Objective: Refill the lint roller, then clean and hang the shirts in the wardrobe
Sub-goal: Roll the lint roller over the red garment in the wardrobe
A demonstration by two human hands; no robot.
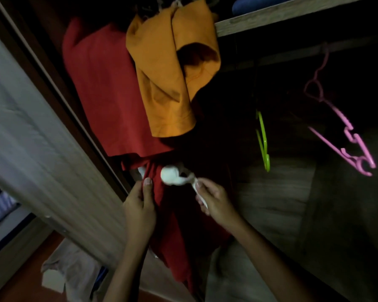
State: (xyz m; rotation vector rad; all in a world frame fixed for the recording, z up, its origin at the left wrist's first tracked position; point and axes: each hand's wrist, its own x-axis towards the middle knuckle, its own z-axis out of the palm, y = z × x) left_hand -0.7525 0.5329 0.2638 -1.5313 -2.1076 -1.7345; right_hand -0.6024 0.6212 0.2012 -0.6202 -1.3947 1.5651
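Observation:
A white lint roller (172,176) rests its roll against a dark red shirt (170,214) that hangs low in front of me. My right hand (214,200) is closed on the roller's white handle. My left hand (141,203) pinches the left edge of that red shirt and holds the cloth taut. Higher up inside the wardrobe hang a second red shirt (105,90) and an orange shirt (172,70) that overlaps it on the right.
The wardrobe's sliding door (37,149) slants across the left. A green hanger (262,140) and a pink hanger (340,131) hang bare on the rail at the right, below a wooden shelf (282,18). Light cloth (70,269) lies on the floor at the lower left.

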